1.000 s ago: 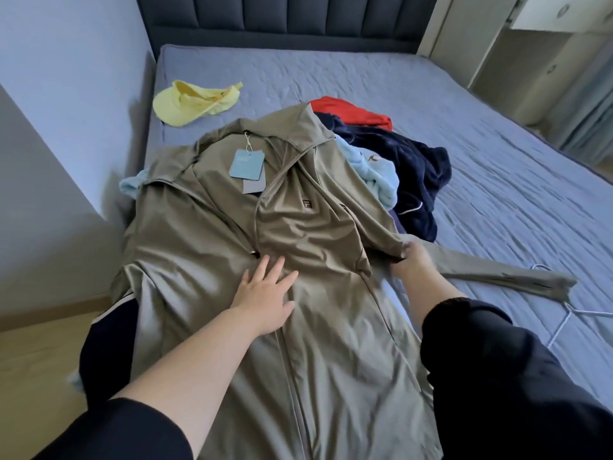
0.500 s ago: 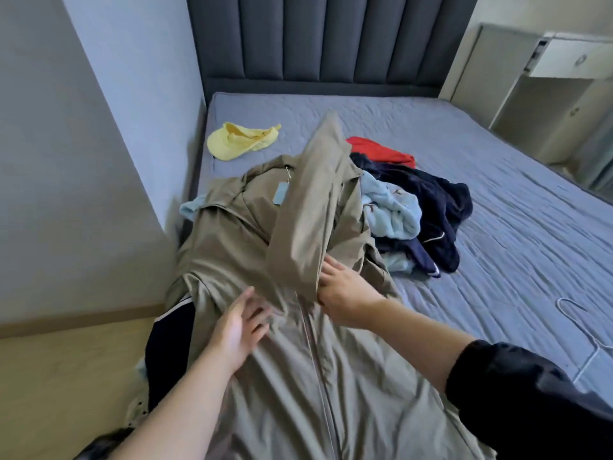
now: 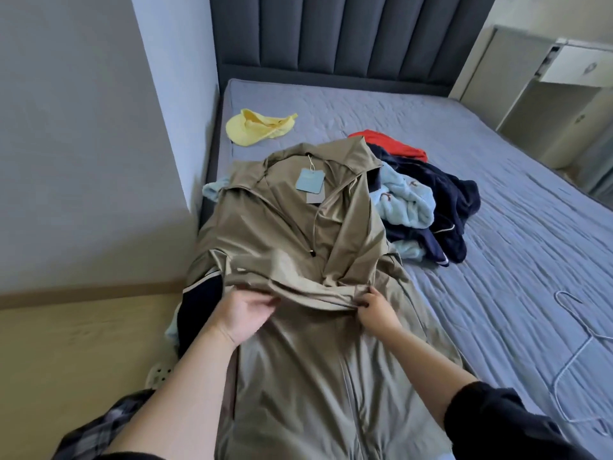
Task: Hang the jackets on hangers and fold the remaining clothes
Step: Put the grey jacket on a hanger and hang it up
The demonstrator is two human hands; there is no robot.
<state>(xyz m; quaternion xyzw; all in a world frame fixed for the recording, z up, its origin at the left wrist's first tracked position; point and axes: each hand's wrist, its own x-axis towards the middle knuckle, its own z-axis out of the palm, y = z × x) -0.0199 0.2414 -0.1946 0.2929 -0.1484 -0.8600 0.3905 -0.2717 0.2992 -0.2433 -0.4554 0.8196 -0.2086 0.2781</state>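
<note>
Gripping a sleeve (image 3: pixel 315 291) at either end, the left hand (image 3: pixel 243 310) and right hand (image 3: pixel 376 308) held it across the khaki jacket (image 3: pixel 298 386), seemingly to tuck it flat.

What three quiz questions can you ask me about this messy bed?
1. True or false: the wire hanger lies on the bed, apart from the khaki jacket.
2. What colour is the cloth item nearest the headboard? A red, B yellow, C navy.
3. Fill in: the left hand and right hand both grip the ___.

Key: 1 true. 2 B. 3 khaki jacket.
</note>
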